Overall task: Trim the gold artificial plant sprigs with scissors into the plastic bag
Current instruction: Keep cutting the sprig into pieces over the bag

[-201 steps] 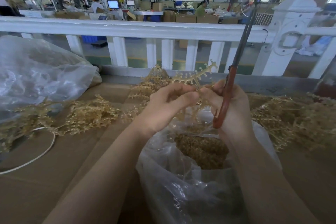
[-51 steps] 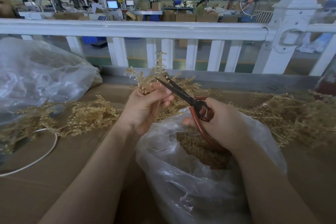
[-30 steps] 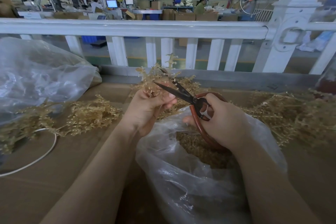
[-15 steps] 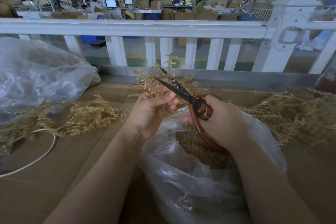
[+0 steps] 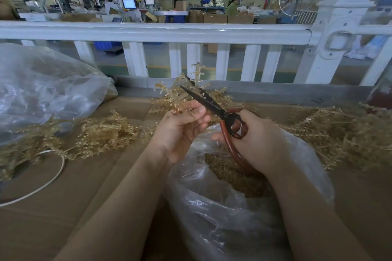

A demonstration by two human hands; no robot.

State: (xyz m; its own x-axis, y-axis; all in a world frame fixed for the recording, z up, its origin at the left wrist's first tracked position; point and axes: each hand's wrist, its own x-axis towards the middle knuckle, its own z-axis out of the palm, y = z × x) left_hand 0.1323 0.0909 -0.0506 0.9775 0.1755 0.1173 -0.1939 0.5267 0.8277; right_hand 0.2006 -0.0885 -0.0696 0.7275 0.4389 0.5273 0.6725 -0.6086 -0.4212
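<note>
a spiky, beaded gold sprig of thin plastic is pinched upright btwn curled fingers and thumb of the left hand, above the bag mouth. dark, narrow scissor blades of the scissors are parted in a slim v round its stem; the rounded red-brown handle loops are gripped by the right hand, fingers curled thru them. below, a crinkly clear plastic bag is filled w/ gold clippings. more bristly sprigs are heaped on brown cardboard. a white cord is curved at left.
</note>
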